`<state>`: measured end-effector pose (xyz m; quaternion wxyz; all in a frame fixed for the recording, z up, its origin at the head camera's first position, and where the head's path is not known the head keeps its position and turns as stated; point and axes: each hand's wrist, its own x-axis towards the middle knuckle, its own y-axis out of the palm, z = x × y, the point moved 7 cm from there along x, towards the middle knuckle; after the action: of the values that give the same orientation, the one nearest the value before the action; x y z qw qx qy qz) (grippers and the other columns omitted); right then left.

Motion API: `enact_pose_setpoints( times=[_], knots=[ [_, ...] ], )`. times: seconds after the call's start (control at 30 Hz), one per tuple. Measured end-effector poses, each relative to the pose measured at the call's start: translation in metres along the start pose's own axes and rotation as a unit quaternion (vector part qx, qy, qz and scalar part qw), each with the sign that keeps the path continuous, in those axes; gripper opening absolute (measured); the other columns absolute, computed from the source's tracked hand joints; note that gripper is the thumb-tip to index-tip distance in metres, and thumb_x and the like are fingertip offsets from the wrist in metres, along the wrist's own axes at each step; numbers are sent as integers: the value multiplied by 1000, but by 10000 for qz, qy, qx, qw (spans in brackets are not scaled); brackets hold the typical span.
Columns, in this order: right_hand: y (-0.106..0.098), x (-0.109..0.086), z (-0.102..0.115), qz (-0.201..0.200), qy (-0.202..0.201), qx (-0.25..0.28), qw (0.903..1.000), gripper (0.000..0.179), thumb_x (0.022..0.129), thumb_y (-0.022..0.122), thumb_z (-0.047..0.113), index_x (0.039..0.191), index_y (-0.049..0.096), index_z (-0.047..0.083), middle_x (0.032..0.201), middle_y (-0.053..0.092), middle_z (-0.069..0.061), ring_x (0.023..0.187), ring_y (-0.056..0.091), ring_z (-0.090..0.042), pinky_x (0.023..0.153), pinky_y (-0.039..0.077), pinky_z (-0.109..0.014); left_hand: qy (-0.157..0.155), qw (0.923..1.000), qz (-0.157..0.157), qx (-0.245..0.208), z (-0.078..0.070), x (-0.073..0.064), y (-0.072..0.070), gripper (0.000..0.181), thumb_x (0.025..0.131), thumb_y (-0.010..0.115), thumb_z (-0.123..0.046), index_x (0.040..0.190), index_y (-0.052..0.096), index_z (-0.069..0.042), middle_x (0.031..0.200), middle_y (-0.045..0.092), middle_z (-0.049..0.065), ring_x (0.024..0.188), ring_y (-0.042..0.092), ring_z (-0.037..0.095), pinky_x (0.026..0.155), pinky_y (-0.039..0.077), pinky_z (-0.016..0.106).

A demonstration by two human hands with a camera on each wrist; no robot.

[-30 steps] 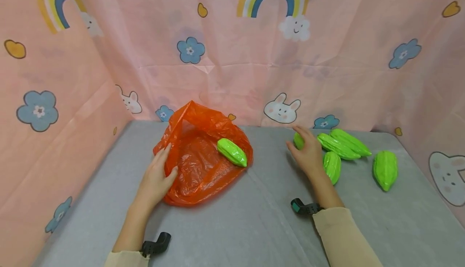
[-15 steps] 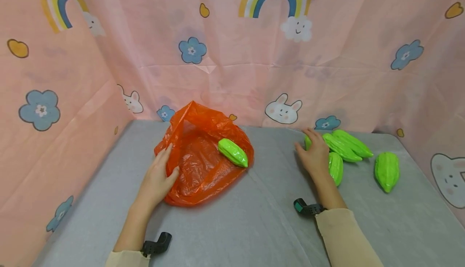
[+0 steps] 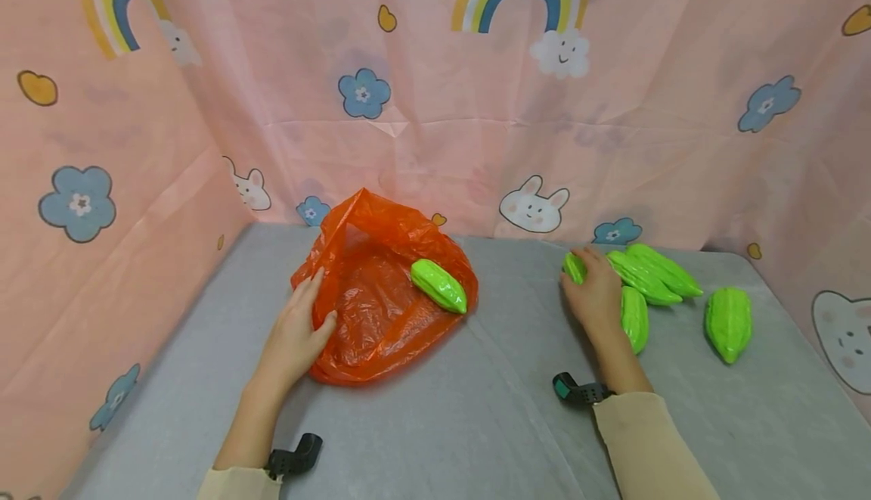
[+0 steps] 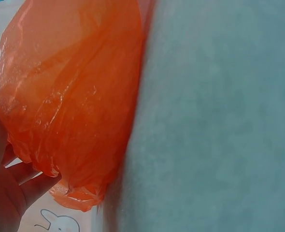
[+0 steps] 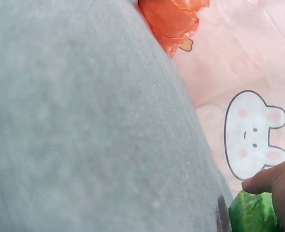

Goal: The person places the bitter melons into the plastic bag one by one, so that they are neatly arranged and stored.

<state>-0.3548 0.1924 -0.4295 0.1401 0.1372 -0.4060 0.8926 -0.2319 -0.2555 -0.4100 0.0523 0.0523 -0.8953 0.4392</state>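
Observation:
A crumpled orange plastic bag [image 3: 367, 318] lies with its mouth spread, and one glossy green ridged gourd [image 3: 438, 286] rests at its right side. My left hand [image 3: 294, 330] touches the bag's left side with fairly straight fingers; in the left wrist view, fingertips [image 4: 48, 182] reach the bag's crumpled edge. Over on the right, my right hand [image 3: 593, 292] grips another green gourd [image 3: 574, 267] between thumb and fingers, which partly cover it. The right wrist view shows a digit bent over this gourd [image 5: 251, 212].
Two long green gourds [image 3: 649, 273] lie side by side just right of my right hand. A shorter one [image 3: 635, 320] sits beside the wrist, and a plump one [image 3: 728, 324] farther right. A pink printed cloth [image 3: 422, 144] rises behind the grey table surface [image 3: 435, 424].
My right hand has moved a little right and its fingers have closed around the gourd near its fingertips. The left hand and bag keep their places, while the head view shifts slightly.

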Motion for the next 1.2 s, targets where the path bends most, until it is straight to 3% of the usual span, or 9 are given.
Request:
enact_pose_setpoints(
  times=[0.33, 0.53, 0.97, 1.2],
  knots=[
    [0, -2, 4, -189, -187, 542, 9982, 41, 90, 72, 9, 128, 65, -5, 130, 65, -27, 127, 57, -44, 111, 43, -55, 20, 10000, -82, 23, 0, 0, -2, 74, 98, 61, -16, 161, 24, -8, 162, 30, 25, 148, 34, 47, 117, 32, 65],
    [4, -3, 6, -27, -263, 719, 9971, 42, 92, 72, 14, 130, 65, -3, 132, 65, -26, 128, 57, -43, 110, 44, -56, 9, 10000, -91, 27, 0, -1, -3, 74, 97, 61, -17, 161, 24, -8, 162, 31, 26, 147, 35, 47, 117, 32, 66],
    [2, 0, 10, 316, 294, 1348, 9899, 44, 95, 70, 24, 134, 65, 4, 136, 65, -20, 132, 57, -37, 111, 45, -53, 128, 9997, -199, 8, -1, -1, -4, 74, 97, 62, -14, 161, 25, -6, 161, 32, 27, 147, 36, 47, 117, 32, 66],
    [-2, 1, 19, 361, 238, 1488, 9879, 45, 96, 69, 24, 136, 64, 4, 138, 64, -19, 134, 56, -36, 112, 45, -51, 109, 9998, -177, 13, -1, -1, -4, 74, 97, 62, -15, 161, 25, -7, 161, 32, 26, 147, 36, 47, 117, 33, 65]
  ],
)
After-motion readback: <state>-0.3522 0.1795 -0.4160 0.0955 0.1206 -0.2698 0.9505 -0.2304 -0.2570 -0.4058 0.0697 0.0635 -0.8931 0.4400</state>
